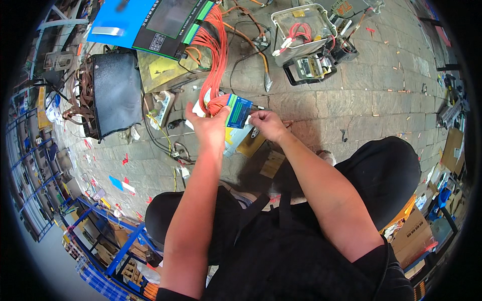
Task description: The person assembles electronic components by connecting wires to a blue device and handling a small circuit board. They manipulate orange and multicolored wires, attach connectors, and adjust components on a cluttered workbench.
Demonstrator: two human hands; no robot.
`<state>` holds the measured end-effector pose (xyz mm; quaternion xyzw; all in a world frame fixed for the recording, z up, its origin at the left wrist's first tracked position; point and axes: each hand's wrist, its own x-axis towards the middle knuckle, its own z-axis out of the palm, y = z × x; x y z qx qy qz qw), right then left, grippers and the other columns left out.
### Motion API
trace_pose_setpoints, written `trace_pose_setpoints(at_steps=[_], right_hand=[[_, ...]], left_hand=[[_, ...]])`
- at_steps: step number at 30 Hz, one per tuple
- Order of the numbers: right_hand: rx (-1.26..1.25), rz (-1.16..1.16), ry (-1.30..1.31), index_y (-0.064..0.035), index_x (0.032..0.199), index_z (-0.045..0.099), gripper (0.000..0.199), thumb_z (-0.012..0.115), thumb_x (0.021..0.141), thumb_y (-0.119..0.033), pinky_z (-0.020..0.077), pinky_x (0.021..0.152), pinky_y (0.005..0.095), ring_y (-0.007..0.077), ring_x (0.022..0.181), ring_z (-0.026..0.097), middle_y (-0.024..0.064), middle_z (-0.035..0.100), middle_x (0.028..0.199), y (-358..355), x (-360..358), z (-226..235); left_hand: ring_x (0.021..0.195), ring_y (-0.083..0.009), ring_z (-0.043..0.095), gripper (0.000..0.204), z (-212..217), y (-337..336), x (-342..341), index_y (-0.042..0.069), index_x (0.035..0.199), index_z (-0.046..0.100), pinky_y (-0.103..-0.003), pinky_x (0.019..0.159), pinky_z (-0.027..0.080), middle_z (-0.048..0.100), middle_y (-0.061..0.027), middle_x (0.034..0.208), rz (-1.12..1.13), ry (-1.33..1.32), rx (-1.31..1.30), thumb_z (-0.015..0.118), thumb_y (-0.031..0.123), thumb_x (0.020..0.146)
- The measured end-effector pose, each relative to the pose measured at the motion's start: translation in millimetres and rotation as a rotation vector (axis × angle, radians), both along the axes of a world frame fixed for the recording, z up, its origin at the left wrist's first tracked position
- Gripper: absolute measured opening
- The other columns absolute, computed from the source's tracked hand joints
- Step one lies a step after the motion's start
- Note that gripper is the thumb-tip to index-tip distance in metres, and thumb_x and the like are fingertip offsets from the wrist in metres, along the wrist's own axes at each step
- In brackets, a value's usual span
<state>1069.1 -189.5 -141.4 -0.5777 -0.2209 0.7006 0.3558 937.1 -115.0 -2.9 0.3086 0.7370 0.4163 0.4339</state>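
Lying between the two hands, the small blue rectangular circuit board (239, 113) is held above the grey paved floor (361, 105), its longer axis running mostly away from the person, the far end leaning slightly right. The left hand (207, 125) is the nearer: it grips the board's left edge, thumb over the side that bears a green terminal strip (232, 101). There the thick bundle of thin red wires (215, 60) comes in, curving down from the right edge of the large blue-and-black panel (153, 22). The right hand (268, 125) is at the opposite edge, fingertips bunched toward the board's near right corner; whether they pinch that edge, something small, or nothing, I cannot tell. The relation to mind, I judge, is right fingertips to unwired right edge.
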Motion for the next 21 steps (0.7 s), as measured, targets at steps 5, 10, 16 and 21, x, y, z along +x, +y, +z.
trace_pose_setpoints(at_steps=[5, 10, 16, 21], right_hand=[[0.038, 0.003, -0.001, -0.0007, 0.1, 0.076, 0.016, 0.074, 0.095, -0.016, 0.0516, 0.075, 0.029, 0.0088, 0.08, 0.062, 0.001, 0.073, 0.09, -3, 1, -5], [0.015, -0.006, -0.017, -0.0013, 0.098, 0.076, 0.016, 0.074, 0.096, -0.017, 0.0514, 0.073, 0.0283, 0.0085, 0.078, 0.061, 0.0, 0.071, 0.086, -6, 6, 1], [-0.003, -0.069, 0.041, -0.0044, 0.096, 0.074, 0.014, 0.075, 0.097, -0.018, 0.0489, 0.069, 0.028, 0.0081, 0.074, 0.058, -0.0022, 0.068, 0.083, -12, 8, 1], [-0.066, -0.102, 0.064, -0.0056, 0.099, 0.075, 0.013, 0.074, 0.1, -0.019, 0.0477, 0.074, 0.0273, 0.0072, 0.079, 0.057, -0.0043, 0.069, 0.089, -11, 9, 9]], left_hand=[[0.1, -0.0169, 0.068, 0.042, -24, -7, -17, 0.001, 0.126, 0.064, -0.034, 0.088, 0.058, 0.068, -0.0081, 0.116, -0.054, -0.341, -0.288, 0.083, 0.012, 0.09], [0.091, -0.0127, 0.067, 0.036, -5, -4, -12, 0.008, 0.122, 0.069, -0.034, 0.074, 0.057, 0.071, 0.0, 0.104, -0.491, -0.163, -0.507, 0.071, 0.036, 0.101], [0.096, -0.0153, 0.068, 0.033, -15, -12, -16, 0.003, 0.125, 0.069, -0.035, 0.086, 0.057, 0.072, -0.0064, 0.103, -0.838, 0.064, -0.211, 0.062, 0.029, 0.107], [0.103, -0.0213, 0.068, 0.035, -24, -28, -14, 0.003, 0.134, 0.068, -0.038, 0.095, 0.052, 0.074, -0.0122, 0.116, -0.95, 0.214, 0.067, 0.061, 0.026, 0.107]])
